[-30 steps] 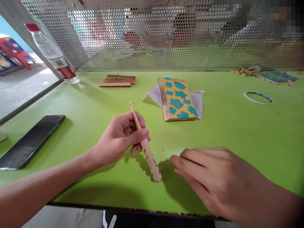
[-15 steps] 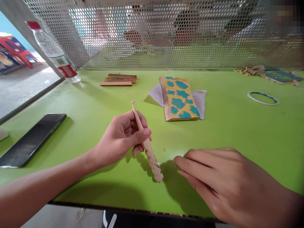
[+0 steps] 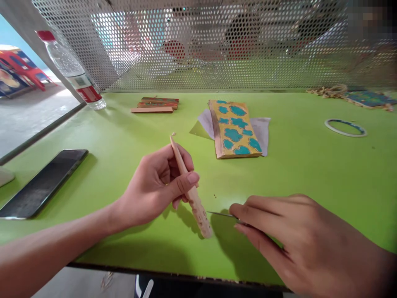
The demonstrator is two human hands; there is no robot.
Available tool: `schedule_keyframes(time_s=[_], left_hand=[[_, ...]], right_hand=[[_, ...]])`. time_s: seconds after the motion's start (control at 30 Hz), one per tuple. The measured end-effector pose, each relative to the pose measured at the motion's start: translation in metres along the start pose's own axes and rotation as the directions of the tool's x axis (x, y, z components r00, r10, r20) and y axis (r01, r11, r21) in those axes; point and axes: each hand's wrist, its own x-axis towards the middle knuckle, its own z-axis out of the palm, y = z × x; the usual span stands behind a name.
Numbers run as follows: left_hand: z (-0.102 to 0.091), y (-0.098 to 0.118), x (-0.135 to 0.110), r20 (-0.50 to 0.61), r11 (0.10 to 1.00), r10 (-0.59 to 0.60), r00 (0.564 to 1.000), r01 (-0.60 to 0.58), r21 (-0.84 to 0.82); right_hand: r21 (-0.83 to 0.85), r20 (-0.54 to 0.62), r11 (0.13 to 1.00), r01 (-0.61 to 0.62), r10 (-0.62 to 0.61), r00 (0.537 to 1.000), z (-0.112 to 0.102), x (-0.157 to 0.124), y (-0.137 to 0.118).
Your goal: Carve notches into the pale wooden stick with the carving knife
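My left hand [image 3: 167, 182] is closed around a slim pale wooden stick [image 3: 198, 213], pinching it between thumb and fingers. The stick slants, with its narrow end pointing away from me and its notched, carved-looking end towards me. My right hand [image 3: 285, 227] is closed on a thin pointed metal blade [image 3: 220, 214], whose tip lies close to the stick's carved end. The blade's handle is mostly hidden by the fingers. I cannot tell whether the tip touches the wood.
On the green table [image 3: 149, 248] are a phone [image 3: 46, 182], a water bottle [image 3: 76, 76], wooden strips [image 3: 155, 110], a yellow board with teal shapes [image 3: 232, 134] on paper, a white ring [image 3: 345, 134] and a corded blue piece [image 3: 369, 98]. A perforated metal screen [image 3: 201, 74] stands behind.
The blade has moved slightly and shows more clearly beside the stick. The stick has turned a little in my left hand. My right hand has shifted slightly right.
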Motion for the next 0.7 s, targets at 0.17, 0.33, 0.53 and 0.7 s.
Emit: schedule_keyframes(time_s=[0.17, 0.33, 0.53, 0.7], left_hand=[[0.0001, 0.0013, -0.0026, -0.011, 1.0, 0.021, 1.0, -0.021, 0.015], [0.0005, -0.0004, -0.0038, -0.019, 0.999, 0.042, 0.999, -0.042, 0.026], [-0.0009, -0.0005, -0.0047, -0.009, 0.998, 0.055, 0.998, -0.055, 0.033], [-0.0021, -0.0014, -0.004, -0.005, 0.997, 0.075, 0.997, -0.074, 0.027]], right_hand=[[0.066, 0.045, 0.997, -0.045, 0.042, 0.998, 0.0009, 0.0008, -0.0006], [0.053, 0.029, 0.997, -0.054, 0.053, 0.998, 0.0042, 0.0005, -0.0037], [0.111, 0.125, 0.979, -0.169, 0.155, 0.98, 0.0025, -0.0018, -0.0035], [0.145, 0.165, 0.958, -0.246, 0.221, 0.961, -0.0013, -0.0008, -0.002]])
